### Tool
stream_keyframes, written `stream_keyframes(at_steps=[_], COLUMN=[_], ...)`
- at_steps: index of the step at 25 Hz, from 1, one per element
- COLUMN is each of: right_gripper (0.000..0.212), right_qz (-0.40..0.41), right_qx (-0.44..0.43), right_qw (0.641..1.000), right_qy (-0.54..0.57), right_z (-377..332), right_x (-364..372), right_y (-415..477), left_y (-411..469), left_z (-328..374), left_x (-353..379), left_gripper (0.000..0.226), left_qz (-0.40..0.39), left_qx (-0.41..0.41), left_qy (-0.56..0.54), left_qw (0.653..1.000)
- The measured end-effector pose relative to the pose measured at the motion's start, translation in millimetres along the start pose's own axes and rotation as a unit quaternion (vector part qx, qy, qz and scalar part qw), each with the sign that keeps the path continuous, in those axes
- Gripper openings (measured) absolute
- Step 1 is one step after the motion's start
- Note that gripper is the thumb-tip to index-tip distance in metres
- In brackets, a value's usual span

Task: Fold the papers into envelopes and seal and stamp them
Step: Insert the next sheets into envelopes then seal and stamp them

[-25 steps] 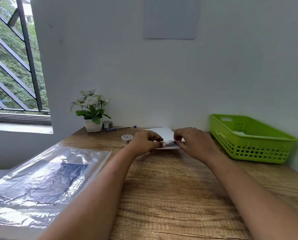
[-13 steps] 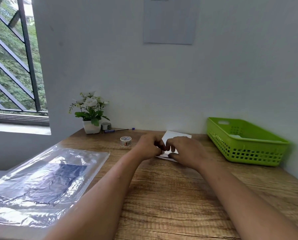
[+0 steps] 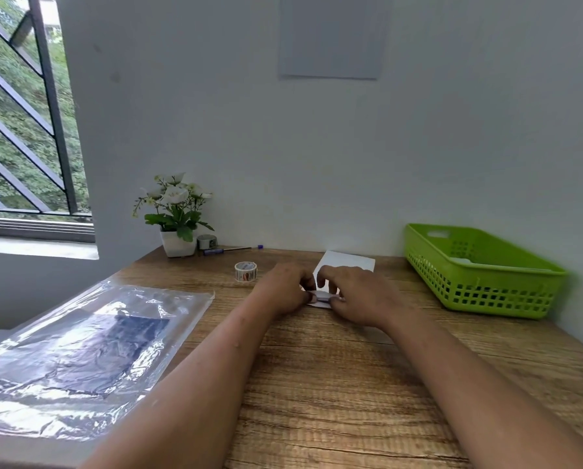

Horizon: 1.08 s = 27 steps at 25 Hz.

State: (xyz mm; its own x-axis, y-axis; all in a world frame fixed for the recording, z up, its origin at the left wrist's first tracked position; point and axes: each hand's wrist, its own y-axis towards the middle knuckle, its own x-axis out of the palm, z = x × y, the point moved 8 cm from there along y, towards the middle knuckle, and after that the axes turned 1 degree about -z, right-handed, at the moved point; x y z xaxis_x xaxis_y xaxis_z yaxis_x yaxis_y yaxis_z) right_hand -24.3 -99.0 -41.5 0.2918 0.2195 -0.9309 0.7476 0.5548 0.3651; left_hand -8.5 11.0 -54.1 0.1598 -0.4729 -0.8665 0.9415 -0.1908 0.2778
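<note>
Head view: hands (image 3: pixel 320 294) pinch paper's (image 3: pixel 347 262) near edge

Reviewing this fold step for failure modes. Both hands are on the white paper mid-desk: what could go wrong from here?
1. Both the left hand and right hand pinch only the near edge of the white paper; its far part lies free, so the crease may skew.
2. The tape roll stands close beside the left hand; a sideways move could knock it.
3. The fingers hide the fold line, so alignment cannot be checked.
</note>
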Motion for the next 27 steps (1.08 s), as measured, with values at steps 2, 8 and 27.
stream_keyframes(at_steps=[2, 8, 27], right_gripper=[0.024, 0.027, 0.041], right_qz=[-0.004, 0.012, -0.164], right_qx=[0.006, 0.009, 0.107], right_qw=[1.0, 0.998, 0.961], right_qy=[-0.008, -0.057, 0.197], right_z=[2, -1, 39], right_x=[4, 4, 14], right_y=[0, 2, -12], left_y=[2, 4, -3], left_z=[1, 5, -3], left_x=[2, 4, 6], left_gripper=[0.023, 0.022, 0.029], left_qz=[-0.004, -0.012, -0.06], left_qx=[0.009, 0.022, -0.011], left_qy=[0.003, -0.03, -0.09], left_qw=[1.0, 0.999, 0.994])
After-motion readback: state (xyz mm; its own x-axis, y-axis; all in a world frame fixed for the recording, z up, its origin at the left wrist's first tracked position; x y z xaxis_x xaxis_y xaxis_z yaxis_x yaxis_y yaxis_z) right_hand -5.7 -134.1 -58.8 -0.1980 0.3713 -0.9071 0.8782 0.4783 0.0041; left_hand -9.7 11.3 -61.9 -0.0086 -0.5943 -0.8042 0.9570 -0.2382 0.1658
